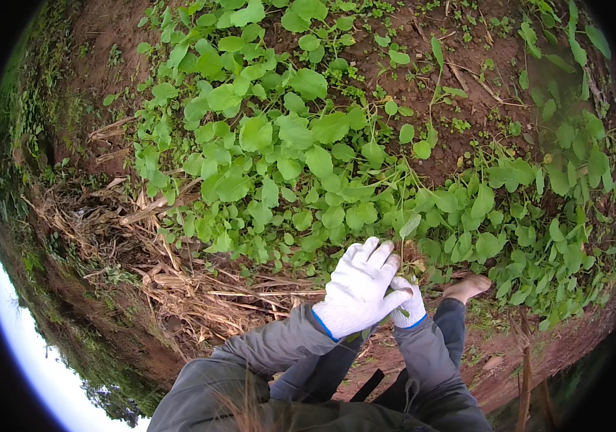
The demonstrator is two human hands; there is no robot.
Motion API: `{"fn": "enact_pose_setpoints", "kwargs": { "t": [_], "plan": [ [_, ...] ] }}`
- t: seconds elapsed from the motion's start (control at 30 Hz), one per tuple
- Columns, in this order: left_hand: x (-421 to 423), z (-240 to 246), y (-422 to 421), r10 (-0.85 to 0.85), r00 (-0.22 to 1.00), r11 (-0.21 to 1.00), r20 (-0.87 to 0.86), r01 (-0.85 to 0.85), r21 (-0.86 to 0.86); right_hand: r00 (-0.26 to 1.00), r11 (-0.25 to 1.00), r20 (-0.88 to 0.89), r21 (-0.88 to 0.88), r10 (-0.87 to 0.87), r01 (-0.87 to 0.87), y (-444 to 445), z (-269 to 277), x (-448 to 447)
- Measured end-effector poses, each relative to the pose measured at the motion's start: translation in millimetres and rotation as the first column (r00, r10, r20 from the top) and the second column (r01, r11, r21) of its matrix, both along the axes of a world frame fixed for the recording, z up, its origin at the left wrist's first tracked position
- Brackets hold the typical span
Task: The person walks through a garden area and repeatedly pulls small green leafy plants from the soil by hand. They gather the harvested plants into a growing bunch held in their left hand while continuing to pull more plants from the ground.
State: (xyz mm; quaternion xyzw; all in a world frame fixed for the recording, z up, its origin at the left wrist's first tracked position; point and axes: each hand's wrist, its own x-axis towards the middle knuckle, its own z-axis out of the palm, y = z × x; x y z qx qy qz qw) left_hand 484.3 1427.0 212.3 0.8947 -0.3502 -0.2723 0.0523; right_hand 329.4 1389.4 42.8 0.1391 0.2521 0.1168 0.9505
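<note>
My left hand (359, 286), in a white knit glove with a blue cuff edge, is spread flat with its back up. Its fingertips are soiled and no object shows in it. Close beside it, my right hand (409, 308), gloved alike, is curled around the stem of a leafy green seedling (409, 225). Part of that hand is hidden behind the left thumb. A small leaf scrap shows against the right glove. Just beyond both hands lies a dense patch of broad-leaved green seedlings (292, 140).
Dry stalks and husks (205, 297) litter the ground at left. Brown soil (432, 140) with small weeds lies past the patch. A bare foot (467, 288) stands at the plants' edge on the right, near a brown upright stalk (525, 367).
</note>
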Motion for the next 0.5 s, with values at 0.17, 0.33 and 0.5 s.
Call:
{"fn": "enact_pose_setpoints", "kwargs": {
  "t": [0.17,0.33,0.5],
  "plan": [
    [151,2,-10,0.123,0.858,0.902,0.498,0.113,-0.417,0.969,0.992,0.226,-0.051,-0.098,0.113,-5,-12,10],
    [168,-40,6,-0.213,0.899,0.965,0.383,0.133,0.226,0.954,0.996,0.294,-0.052,-0.056,0.074,-3,-20,13],
    [117,-75,30,-0.12,0.923,0.972,0.365,0.035,0.231,0.985,0.988,0.172,-0.153,0.009,0.018,-8,-14,14]
  ]
}}
